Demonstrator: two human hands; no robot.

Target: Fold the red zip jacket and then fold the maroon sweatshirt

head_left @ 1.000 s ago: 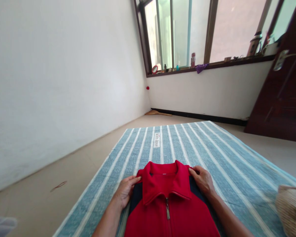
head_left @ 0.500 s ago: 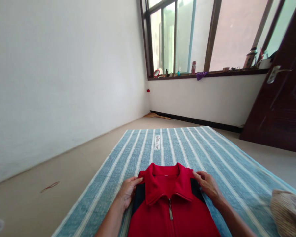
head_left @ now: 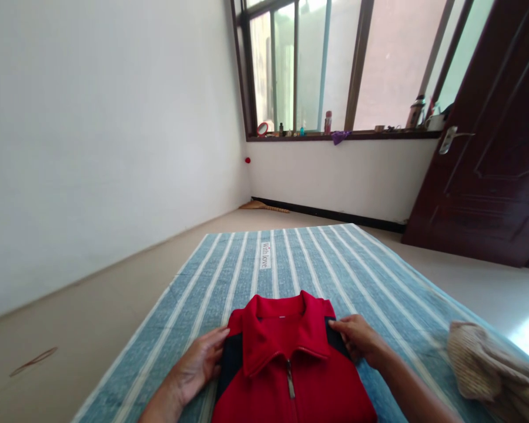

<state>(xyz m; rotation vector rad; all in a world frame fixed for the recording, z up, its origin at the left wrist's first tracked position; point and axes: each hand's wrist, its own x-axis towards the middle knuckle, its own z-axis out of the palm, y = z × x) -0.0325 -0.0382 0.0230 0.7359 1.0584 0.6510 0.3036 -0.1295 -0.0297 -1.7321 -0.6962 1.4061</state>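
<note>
A red jacket [head_left: 308, 376] with dark navy shoulder panels lies folded, collar pointing away from me, on a blue-and-white striped cloth [head_left: 229, 276]. Its front zipper [head_left: 290, 379] is closed up to the base of the spread collar. My left hand [head_left: 198, 361] pinches the jacket's left shoulder edge, with some fingers tucked beside the fold. At the opposite shoulder, my right hand [head_left: 361, 341] grips the navy panel between thumb and fingers. The jacket's lower part runs out of view at the bottom.
A beige knitted garment [head_left: 476, 358] lies on the cloth at the right. A broom [head_left: 260, 205] rests on the floor by the far corner. Bottles and a mirror [head_left: 263, 128] line the windowsill. A dark red door [head_left: 476, 176] stands at the right.
The view has turned slightly right, so everything sits further left in the picture. Both hands stay at the jacket's shoulders; my right hand has slid a little down onto the navy panel.
</note>
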